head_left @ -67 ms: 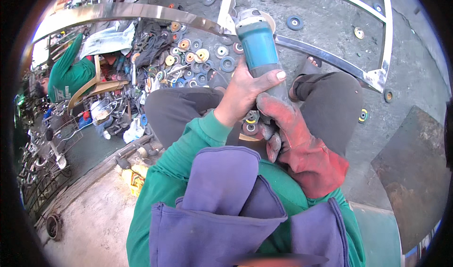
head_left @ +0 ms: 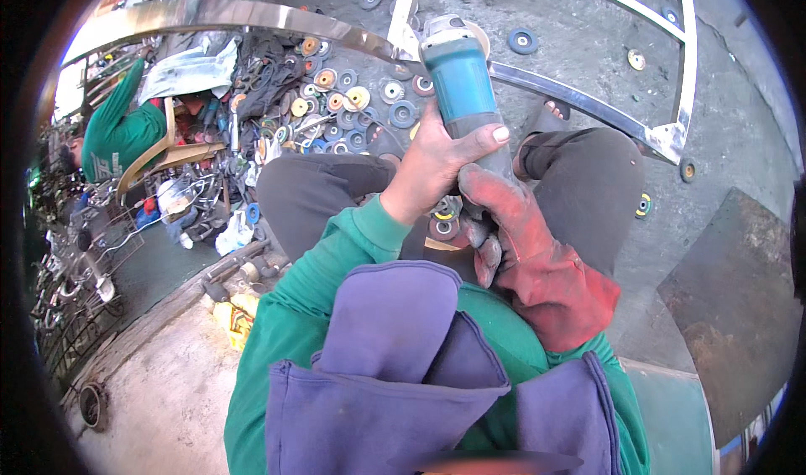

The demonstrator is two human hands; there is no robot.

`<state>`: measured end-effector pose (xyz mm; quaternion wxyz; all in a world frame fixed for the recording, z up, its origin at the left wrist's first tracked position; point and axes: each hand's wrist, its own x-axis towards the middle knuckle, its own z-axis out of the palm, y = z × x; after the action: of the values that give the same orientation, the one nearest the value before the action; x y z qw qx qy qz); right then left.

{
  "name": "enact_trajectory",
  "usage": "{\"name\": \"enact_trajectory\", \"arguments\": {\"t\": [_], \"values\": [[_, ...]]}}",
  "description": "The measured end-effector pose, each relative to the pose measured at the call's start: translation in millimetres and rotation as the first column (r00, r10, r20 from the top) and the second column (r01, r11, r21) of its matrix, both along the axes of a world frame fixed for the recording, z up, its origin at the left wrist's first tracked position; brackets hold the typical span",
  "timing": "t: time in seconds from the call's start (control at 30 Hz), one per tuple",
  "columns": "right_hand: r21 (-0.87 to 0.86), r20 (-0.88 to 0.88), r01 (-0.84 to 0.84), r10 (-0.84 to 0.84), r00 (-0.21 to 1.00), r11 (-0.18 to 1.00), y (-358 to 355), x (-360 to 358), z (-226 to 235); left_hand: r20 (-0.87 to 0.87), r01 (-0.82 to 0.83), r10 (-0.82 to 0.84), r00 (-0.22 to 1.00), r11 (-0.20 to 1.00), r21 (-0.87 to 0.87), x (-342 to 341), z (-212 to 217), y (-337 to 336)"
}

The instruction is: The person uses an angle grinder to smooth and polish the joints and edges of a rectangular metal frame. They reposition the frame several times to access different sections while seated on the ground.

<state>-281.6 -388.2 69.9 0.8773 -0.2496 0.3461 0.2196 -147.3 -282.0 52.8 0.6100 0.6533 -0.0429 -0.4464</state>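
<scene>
While seated with knees (head_left: 592, 181) to either side of the teal angle grinder (head_left: 462, 84), wraps the bare left hand (head_left: 432, 160) around the grinder's body, with the thumb (head_left: 483, 141) across the dark lower casing. Holds the grinder out in front, with the metal head (head_left: 445, 30) pointing away. Curls the right hand (head_left: 508, 210), in a red work glove (head_left: 558, 286), at the grinder's near end; cannot tell a firm grip from a light touch there. Faces a polished metal frame (head_left: 579, 103) beyond the grinder and to its right. Has a cluster of abrasive discs (head_left: 358, 98) on the floor (head_left: 596, 51) left of the grinder, and a dark metal sheet (head_left: 739, 299) to its lower right. Shares the site with a green-clad co-worker (head_left: 126, 139), well left of the grinder.
</scene>
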Motion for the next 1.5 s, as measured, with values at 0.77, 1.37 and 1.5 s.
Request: {"name": "enact_trajectory", "arguments": {"t": [0.77, 1.37, 1.5], "values": [[-0.411, -0.057, -0.024, 0.000, 0.998, 0.911, 46, 18, 18, 0.138, 0.038, -0.006, 0.990, 0.972, -0.231, 19, -55, 33], [-0.475, 0.417, 0.159, 0.063, 0.907, 0.865, 38, -2, 4, 0.062, 0.041, -0.029, 0.998, 0.977, -0.207, 30, -35, 31], [-0.452, 0.283, 0.106, 0.030, 0.959, 0.886, 35, 2, 5, 0.063, 0.041, -0.030, 0.998, 0.983, -0.176, 30, -32, 30]]}}
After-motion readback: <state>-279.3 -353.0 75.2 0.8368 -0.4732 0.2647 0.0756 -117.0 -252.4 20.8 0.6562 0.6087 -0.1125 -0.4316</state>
